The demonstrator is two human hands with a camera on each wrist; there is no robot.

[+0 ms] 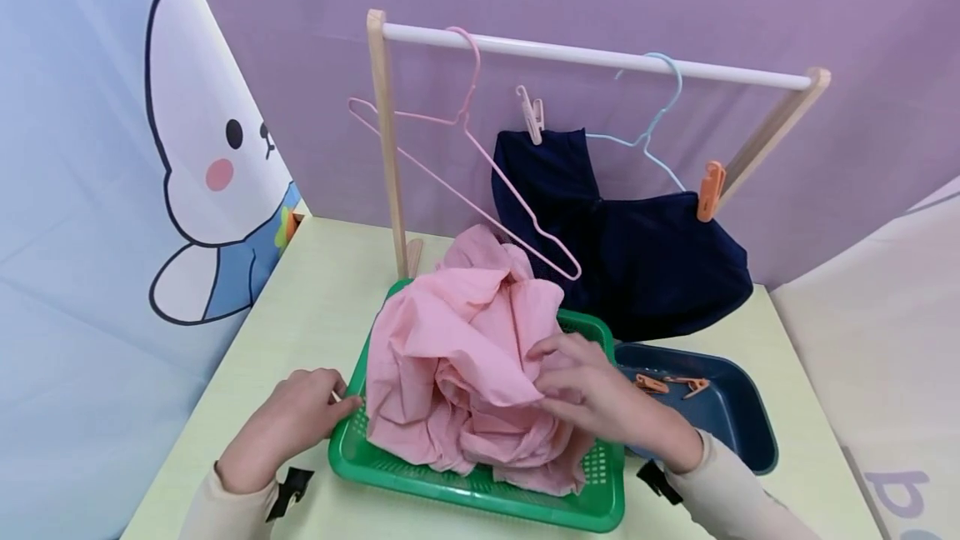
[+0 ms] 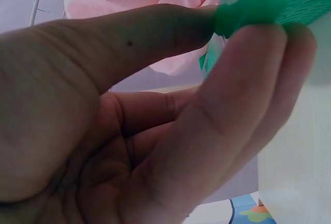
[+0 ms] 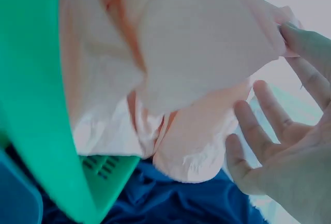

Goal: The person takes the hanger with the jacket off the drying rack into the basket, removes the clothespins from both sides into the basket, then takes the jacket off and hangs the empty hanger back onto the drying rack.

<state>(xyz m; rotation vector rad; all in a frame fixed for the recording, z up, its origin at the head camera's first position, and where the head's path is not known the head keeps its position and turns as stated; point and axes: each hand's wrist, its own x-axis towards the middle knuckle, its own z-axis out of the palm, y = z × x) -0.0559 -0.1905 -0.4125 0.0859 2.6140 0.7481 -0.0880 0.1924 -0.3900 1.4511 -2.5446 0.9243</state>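
My left hand (image 1: 281, 427), at the lower left of the head view, pinches the rim of the green basket (image 1: 480, 494) between thumb and fingers, which the left wrist view shows up close. My right hand (image 1: 600, 394), just right of centre, rests on the crumpled pink garment (image 1: 457, 357) heaped in the basket, its fingers fairly straight and spread; only one fingertip touches a fold at the upper right of the right wrist view. Beside the basket at the lower right sits a dark blue tray (image 1: 742, 423) holding orange pegs (image 1: 667, 384), and behind it a navy cloth (image 1: 645, 257) hangs from the rack (image 1: 585, 57).
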